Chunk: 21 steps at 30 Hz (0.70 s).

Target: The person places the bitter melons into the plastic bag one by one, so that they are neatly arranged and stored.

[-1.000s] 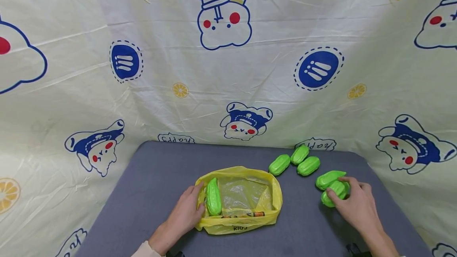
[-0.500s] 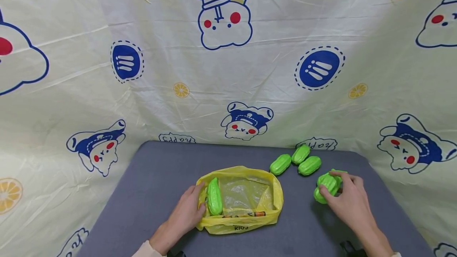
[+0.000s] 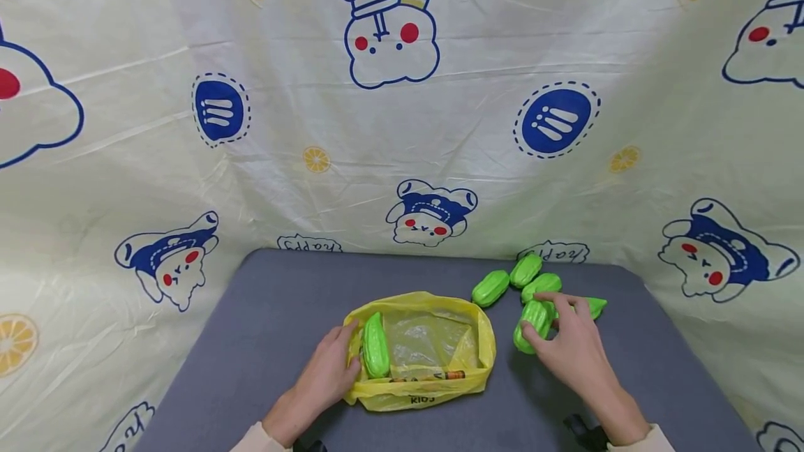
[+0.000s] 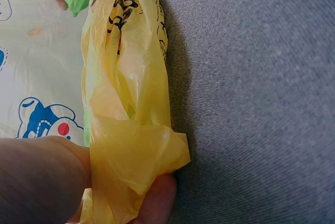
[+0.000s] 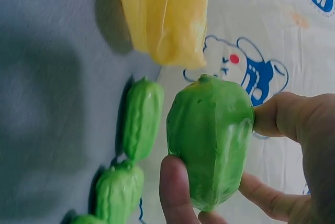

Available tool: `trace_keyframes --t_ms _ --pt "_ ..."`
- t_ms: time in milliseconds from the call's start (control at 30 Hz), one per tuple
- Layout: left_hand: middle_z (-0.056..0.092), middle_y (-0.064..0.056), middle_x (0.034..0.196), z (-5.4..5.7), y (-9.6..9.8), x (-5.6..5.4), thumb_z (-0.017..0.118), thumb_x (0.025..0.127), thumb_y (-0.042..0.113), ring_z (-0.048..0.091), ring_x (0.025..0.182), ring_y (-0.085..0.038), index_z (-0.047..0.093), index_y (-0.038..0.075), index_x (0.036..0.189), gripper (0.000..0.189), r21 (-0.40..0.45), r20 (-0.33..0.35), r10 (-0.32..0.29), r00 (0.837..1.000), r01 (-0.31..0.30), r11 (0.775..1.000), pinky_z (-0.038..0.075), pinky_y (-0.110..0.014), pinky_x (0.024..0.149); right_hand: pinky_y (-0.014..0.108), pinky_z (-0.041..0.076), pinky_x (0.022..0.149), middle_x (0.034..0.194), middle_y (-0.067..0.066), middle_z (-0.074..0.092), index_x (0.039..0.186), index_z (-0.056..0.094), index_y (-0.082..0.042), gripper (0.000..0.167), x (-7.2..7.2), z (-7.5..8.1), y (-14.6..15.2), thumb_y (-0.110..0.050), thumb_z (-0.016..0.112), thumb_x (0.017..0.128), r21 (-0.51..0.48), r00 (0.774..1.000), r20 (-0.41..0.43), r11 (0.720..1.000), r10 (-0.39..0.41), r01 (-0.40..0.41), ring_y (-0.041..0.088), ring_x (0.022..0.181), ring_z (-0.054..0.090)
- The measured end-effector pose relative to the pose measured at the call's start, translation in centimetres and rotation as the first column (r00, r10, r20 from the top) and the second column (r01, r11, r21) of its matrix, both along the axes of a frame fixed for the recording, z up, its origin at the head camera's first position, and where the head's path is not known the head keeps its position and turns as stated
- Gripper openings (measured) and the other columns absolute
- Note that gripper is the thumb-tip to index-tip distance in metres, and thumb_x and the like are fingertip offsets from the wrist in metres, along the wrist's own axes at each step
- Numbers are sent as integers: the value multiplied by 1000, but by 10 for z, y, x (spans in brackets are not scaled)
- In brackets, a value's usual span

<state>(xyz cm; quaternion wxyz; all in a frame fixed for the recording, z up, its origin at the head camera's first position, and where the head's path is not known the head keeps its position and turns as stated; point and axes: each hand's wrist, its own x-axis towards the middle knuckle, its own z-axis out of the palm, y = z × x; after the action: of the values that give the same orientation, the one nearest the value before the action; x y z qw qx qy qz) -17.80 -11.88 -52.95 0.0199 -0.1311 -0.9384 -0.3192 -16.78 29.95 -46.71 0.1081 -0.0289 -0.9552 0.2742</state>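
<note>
A yellow plastic bag (image 3: 423, 400) stands with its mouth open on the table. My left hand (image 3: 323, 372) grips its left side; the left wrist view has a thumb (image 4: 159, 198) against the yellow film. One long green ridged vegetable (image 3: 376, 346) lies inside, by the left wall. Right of the bag, my right hand (image 3: 578, 344) pinches a stubby green ridged vegetable (image 5: 212, 140) between thumb and fingers, raised above the table. Another pointed green vegetable (image 3: 595, 307) is partly hidden behind this hand.
Behind the right hand, several green vegetables lie toward the far edge, among them a left one (image 3: 490, 289) and a rear one (image 3: 525, 270). The grey table (image 3: 283, 298) meets a printed white sheet (image 3: 377, 124) at its back.
The right hand has lifted the stubby green vegetable and carried it leftward, toward the bag. The pointed vegetable beneath it stays behind. My left hand keeps its place on the bag.
</note>
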Motion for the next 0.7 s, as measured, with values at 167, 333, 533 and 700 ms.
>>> trace_keyframes --t_ms 167,333,533,700 --pt "70 -33 148 0 -1 -1 80 101 1 72 135 -51 59 -8 162 66 2 1 -5 1000 5 1000 63 -64 111 62 63 89 156 38 46 155 65 -3 58 -3 -1 -13 -26 84 105 -7 999 -10 999 52 -52 49 115 74" --pt "70 -32 149 0 0 -1 81 101 1 73 135 -50 59 -7 163 66 1 4 -3 1000 3 1000 63 -64 110 62 63 90 155 36 48 154 67 -4 57 -5 -3 -19 -26 86 105 -1 997 -25 997 77 -78 47 114 74" --pt "70 -32 149 -1 0 -1 81 101 1 72 135 -50 59 -8 163 66 -7 1 -5 1000 5 1000 63 -64 110 60 64 87 155 36 48 154 67 -6 58 -4 -3 -24 -24 87 103 -3 996 -23 996 91 -92 46 114 75" --pt "70 -33 150 -1 0 -1 81 101 2 72 136 -51 59 -7 163 66 -15 5 -3 1000 4 1000 63 -65 110 60 65 88 155 35 48 154 67 -5 58 -4 -3 -26 -24 87 103 3 995 -30 995 98 -98 46 113 76"
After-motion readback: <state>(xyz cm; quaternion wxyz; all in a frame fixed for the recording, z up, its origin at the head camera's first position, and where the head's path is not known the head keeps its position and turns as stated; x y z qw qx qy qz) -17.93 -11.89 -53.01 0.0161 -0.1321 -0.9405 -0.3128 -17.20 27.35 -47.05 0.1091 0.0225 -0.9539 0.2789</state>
